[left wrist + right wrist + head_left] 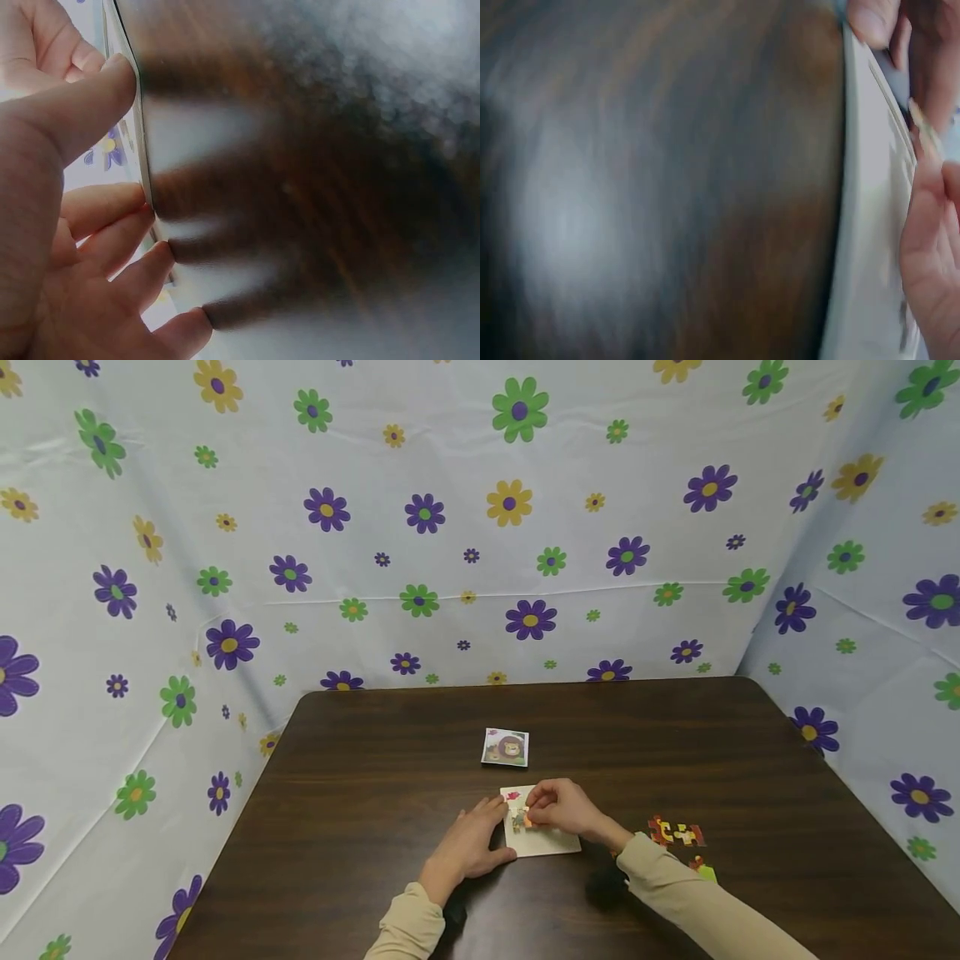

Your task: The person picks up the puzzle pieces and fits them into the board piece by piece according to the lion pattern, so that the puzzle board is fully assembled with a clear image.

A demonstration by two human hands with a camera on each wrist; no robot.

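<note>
A pale square puzzle board lies on the table in the head view, with a pink print near its upper left corner. My left hand rests at the board's left side, its fingertips along that edge and the thumb by the near left corner; the left wrist view shows these fingertips against the table and board edge. Over the board, my right hand pinches a small puzzle piece between thumb and fingers. Other coloured puzzle pieces show on the board beside the fingertips.
Beyond the board lies a small picture card with a lion on it. Several loose puzzle pieces lie to the right, partly behind the right forearm. The dark wooden table is backed by a flowered cloth.
</note>
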